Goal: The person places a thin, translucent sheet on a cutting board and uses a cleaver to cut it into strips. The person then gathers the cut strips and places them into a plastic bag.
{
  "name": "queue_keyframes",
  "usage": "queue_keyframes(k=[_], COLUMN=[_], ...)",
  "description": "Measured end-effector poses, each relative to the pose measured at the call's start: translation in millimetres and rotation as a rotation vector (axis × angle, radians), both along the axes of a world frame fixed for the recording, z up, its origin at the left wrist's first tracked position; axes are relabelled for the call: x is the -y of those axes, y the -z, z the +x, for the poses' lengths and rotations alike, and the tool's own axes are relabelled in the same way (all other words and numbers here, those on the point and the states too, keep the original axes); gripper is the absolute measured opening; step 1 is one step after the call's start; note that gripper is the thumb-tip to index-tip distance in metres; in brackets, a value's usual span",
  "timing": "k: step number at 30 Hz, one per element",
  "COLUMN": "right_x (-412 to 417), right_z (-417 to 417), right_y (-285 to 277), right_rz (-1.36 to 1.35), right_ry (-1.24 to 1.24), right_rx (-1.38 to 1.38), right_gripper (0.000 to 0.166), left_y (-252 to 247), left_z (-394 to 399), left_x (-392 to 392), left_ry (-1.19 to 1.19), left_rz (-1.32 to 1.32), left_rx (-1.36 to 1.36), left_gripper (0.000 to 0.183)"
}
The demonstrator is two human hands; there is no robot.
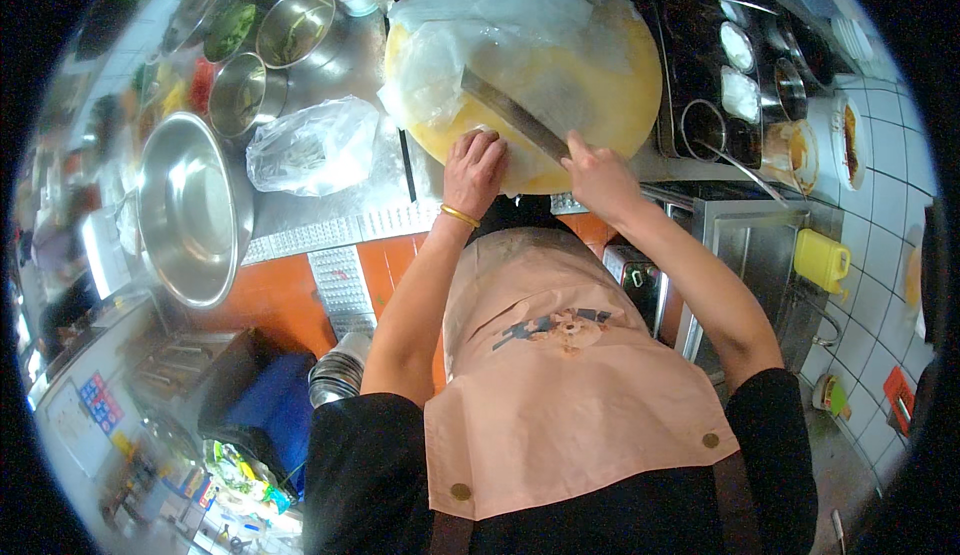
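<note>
My right hand [600,180] grips the handle end of a cleaver [517,116], its blade slanting up and left over a round yellow chopping board [637,82]. My left hand [475,169], with a gold bangle [460,215] on the wrist, rests at the board's near edge. Its fingers are curled down onto a whitish item [489,130], mostly hidden beneath them, close to the blade's lower side. Translucent plastic sheeting [495,7] covers the far and left parts of the board.
Left of the board, a clear plastic bag [315,146] lies on the steel counter [352,214] beside a large steel basin [191,210] and smaller steel bowls [296,26]. To the right stand a black tray [675,37] with containers, a ladle [742,169] and a yellow jug [821,261].
</note>
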State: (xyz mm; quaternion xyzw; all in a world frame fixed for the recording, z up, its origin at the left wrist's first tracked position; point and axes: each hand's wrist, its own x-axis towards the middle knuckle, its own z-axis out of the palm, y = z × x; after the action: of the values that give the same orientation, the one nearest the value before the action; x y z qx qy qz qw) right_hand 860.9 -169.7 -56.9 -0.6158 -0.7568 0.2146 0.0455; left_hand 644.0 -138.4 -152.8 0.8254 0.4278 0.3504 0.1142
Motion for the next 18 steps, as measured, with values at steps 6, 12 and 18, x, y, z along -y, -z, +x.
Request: queue_keyframes(k=[6,12,18], right_x=[14,6,9], right_z=[-9,-18,-9], right_y=[-7,7,-11], right_rz=[-0.043,-0.021,0.004], right_ry=[-0.062,-0.023,0.0], right_rx=[0.109,0.088,0.008], right_gripper=[0.022,0.028,0.028], left_y=[1,3,3], left_z=[-6,0,-8], left_x=[6,6,10], left_ry=[0.016,-0.007,-0.005], left_rz=[-0.005,-0.021,0.002], left_rx=[-0.019,-0.035,-0.001], left_gripper=[0.023,0.024,0.024])
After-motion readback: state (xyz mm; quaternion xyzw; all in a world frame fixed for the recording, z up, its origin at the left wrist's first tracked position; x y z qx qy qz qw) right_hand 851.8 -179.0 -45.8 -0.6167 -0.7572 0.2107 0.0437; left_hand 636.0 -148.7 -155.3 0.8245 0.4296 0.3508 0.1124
